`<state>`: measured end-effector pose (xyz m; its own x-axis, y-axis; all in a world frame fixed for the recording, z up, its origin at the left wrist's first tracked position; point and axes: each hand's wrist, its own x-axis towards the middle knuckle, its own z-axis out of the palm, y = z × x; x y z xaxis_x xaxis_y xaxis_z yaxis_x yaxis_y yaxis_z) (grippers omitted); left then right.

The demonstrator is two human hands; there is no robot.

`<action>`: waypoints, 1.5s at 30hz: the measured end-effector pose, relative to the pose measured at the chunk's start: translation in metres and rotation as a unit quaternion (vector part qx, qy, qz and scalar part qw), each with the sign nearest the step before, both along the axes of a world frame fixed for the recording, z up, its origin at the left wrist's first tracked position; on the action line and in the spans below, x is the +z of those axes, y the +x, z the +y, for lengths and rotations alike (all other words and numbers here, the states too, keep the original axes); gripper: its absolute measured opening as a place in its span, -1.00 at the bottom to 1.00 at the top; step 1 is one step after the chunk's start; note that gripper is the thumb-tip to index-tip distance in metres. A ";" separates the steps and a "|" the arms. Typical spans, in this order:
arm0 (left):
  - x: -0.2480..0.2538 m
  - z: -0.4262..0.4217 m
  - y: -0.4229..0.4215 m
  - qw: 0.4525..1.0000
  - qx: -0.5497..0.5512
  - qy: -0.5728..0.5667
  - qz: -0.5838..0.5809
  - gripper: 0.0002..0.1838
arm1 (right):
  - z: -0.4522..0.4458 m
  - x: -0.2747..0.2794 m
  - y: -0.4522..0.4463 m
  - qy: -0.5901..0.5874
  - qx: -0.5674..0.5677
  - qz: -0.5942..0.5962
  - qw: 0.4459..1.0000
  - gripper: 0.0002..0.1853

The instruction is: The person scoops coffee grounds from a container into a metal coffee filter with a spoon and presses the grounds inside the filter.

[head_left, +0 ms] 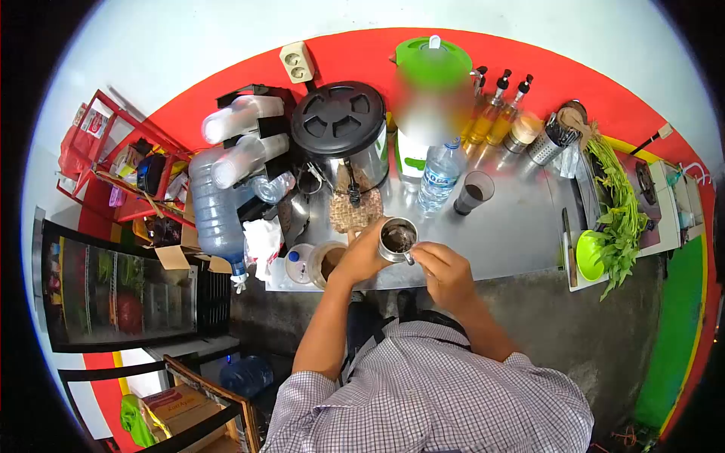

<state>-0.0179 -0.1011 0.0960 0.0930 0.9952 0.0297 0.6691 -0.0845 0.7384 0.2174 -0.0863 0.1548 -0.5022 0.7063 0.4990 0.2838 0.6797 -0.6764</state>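
A metal cup (398,236) with dark contents is held over the front edge of the steel table (498,253). My left hand (364,255) is wrapped round the cup's left side. At its right, by the handle, my right hand (440,270) is closed in a pinch; what lies between the fingers is too small to make out. Just left of my left hand stands an open tub (326,260) with brown contents, beside a white-lidded container (299,263). Behind the cup is a large steel dispenser with a black lid (340,119), a woven mat (355,210) under its tap.
A water bottle (440,177), a dark-filled glass (474,192) and a green-lidded container (432,98) stand behind and right. Oil bottles (501,113) line the back. Leafy greens (619,219), a green bowl (590,255) and a knife (566,234) lie right; a big water jug (215,204) is left.
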 end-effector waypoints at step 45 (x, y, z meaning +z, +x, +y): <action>0.014 -0.005 0.001 0.992 0.034 0.097 -0.074 -0.03 | -0.009 -0.027 -0.006 0.037 0.033 0.013 0.999 -0.55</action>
<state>-0.0166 -0.1066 0.1099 0.0064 0.9732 0.2301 0.5641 -0.1935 0.8027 0.2111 -0.0948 0.1280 -0.5331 0.6328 0.5616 0.2190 0.7443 -0.6309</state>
